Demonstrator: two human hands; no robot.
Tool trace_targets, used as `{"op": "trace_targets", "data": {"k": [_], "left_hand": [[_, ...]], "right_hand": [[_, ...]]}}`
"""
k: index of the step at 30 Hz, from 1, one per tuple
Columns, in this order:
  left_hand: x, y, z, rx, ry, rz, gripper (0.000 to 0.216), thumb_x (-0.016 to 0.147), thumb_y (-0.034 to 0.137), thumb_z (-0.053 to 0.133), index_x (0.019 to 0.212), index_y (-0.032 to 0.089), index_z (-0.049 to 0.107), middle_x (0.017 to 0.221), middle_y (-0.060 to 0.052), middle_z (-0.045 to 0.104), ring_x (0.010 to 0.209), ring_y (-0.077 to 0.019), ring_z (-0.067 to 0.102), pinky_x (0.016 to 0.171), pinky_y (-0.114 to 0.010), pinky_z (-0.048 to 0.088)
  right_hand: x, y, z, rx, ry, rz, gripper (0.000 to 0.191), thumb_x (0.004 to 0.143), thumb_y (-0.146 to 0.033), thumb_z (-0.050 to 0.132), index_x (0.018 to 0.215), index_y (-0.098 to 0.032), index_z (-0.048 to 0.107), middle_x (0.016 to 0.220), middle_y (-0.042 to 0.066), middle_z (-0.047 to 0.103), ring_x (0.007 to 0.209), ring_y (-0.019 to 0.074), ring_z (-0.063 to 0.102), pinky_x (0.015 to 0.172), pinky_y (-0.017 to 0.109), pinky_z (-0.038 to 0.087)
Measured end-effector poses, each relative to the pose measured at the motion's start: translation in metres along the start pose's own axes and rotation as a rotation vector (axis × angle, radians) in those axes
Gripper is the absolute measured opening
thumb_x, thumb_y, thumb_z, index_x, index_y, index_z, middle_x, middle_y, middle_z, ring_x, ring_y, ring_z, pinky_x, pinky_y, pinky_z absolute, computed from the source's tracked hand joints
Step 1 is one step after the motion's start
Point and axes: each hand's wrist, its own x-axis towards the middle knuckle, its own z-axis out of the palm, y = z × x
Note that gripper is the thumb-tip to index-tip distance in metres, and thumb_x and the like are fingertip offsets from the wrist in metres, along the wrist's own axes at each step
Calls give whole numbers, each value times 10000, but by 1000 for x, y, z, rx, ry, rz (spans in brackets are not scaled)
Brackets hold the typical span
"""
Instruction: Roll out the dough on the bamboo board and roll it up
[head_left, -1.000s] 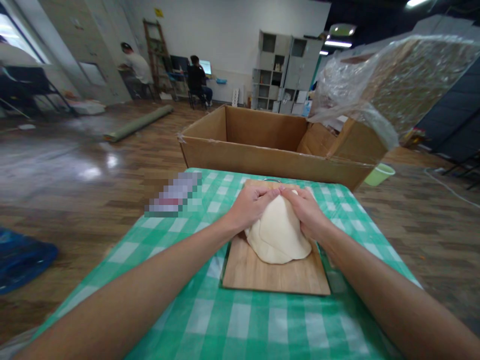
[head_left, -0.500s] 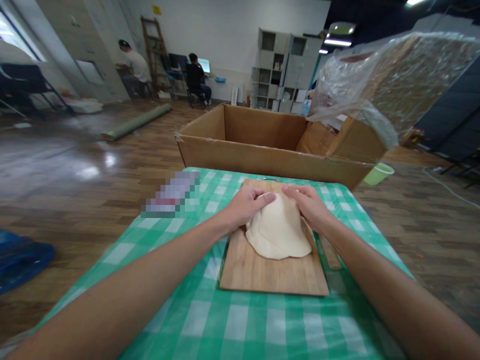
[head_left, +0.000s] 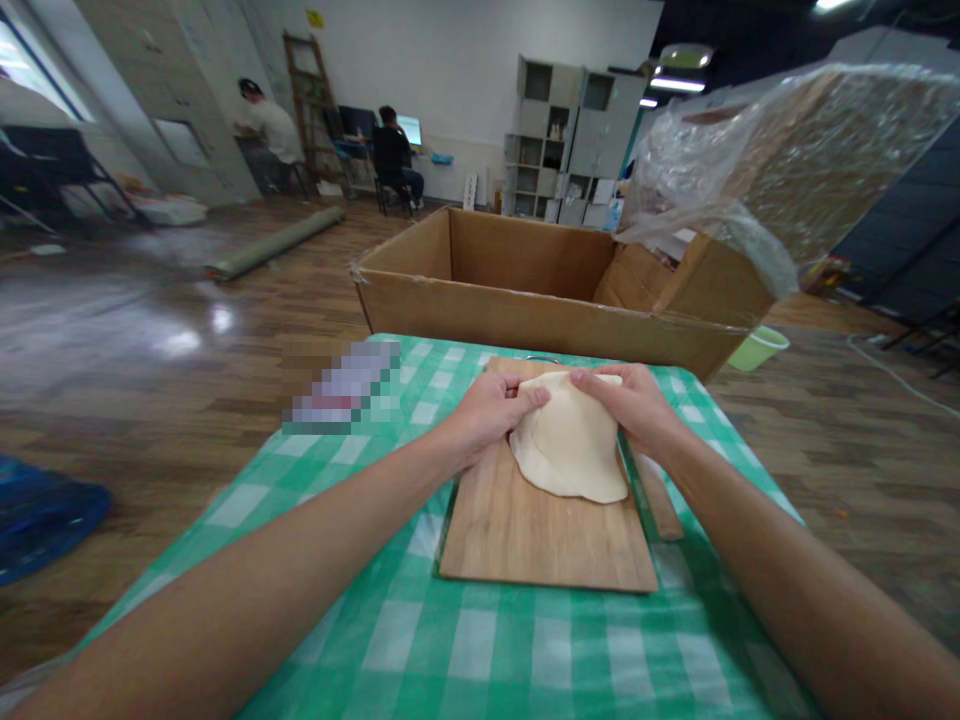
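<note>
A soft, pale sheet of dough (head_left: 574, 445) hangs between my two hands above a wooden cutting board (head_left: 540, 545). My left hand (head_left: 499, 408) pinches its upper left edge, thumb in front and fingers behind. At the upper right edge, my right hand (head_left: 626, 400) grips it the same way, with its fingers mostly hidden behind the dough. The lower rim of the sheet droops in front of the board; whether it touches the wood I cannot tell. Beside the board's right edge lies a flat wooden piece (head_left: 660, 500), partly covered by my right wrist.
A green-and-white checked cloth (head_left: 420, 640) covers the table. At its left back lies a pixelated, blurred-out item (head_left: 345, 385). A large open cardboard box (head_left: 540, 310) stands just beyond the table, with a light green bin (head_left: 759, 348) at its right. Two people sit farther back.
The dough has been lifted and shifted slightly right, its lower edge now higher over the board. My right hand has moved a little to the right and up, still gripping it.
</note>
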Motion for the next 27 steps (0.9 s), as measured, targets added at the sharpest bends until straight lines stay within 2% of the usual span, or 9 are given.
{"op": "trace_targets", "data": {"k": [4,7,11,14,16,18,20,23,27], "left_hand": [[-4,12,7,113,-60,109,363,819,463,814,1024,163,806,991,-115,808,899,-257,754,735,-336,585],[-5,18,13,151,-78,171,397,846,487,789,1097,179,799,1068,-109,801,952,-260,747,751,-328,578],[-4,13,14,26,-41,130,533,832,572,787,1150,146,753,1125,-146,782,945,-255,745,759,-329,583],[-6,9,11,-19,-83,76,586,745,528,880,1163,146,729,1102,-140,784,933,-254,744,774,-328,589],[-9,9,11,-17,-110,51,597,719,502,905,1168,153,723,1067,-127,789,901,-251,745,748,-318,587],[-13,10,13,-7,-174,2,582,734,508,890,1162,152,720,1018,-122,790,832,-238,742,694,-303,578],[-15,10,15,12,-257,-43,548,752,515,875,1130,147,725,963,-110,786,753,-207,726,643,-278,555],[-15,7,13,36,-302,-75,525,763,542,861,1072,137,732,906,-92,777,689,-174,698,596,-246,514],[-10,3,6,43,-221,-94,530,750,536,874,1062,127,746,939,-107,784,729,-191,705,606,-247,500]], "right_hand": [[-2,-18,-12,-147,-144,-64,400,707,-569,868,825,-189,824,793,61,784,656,202,673,534,271,463],[-4,-22,-13,-175,-179,-96,403,690,-562,879,836,-189,836,743,48,769,611,198,651,498,274,434],[-2,-14,-4,56,-18,-66,430,679,-607,871,782,-194,810,753,67,772,594,201,639,500,295,461],[-1,-11,0,160,58,-14,449,683,-625,866,743,-190,770,744,78,768,572,188,624,491,288,461],[-2,-13,-2,110,-31,45,468,710,-650,841,746,-190,763,719,80,759,555,189,622,461,276,434],[-5,-17,-5,31,-193,93,503,761,-697,778,804,-196,779,747,81,765,578,205,646,458,275,436],[-6,-18,-7,-74,-293,63,543,811,-736,702,839,-200,782,764,62,758,601,206,647,469,270,436],[-5,-13,-5,-286,-210,-115,591,870,-748,612,707,-187,702,657,17,664,562,157,549,451,245,349],[2,-1,-1,-380,-9,-217,657,900,-760,540,567,-195,523,545,-6,516,513,121,415,439,257,247]]}}
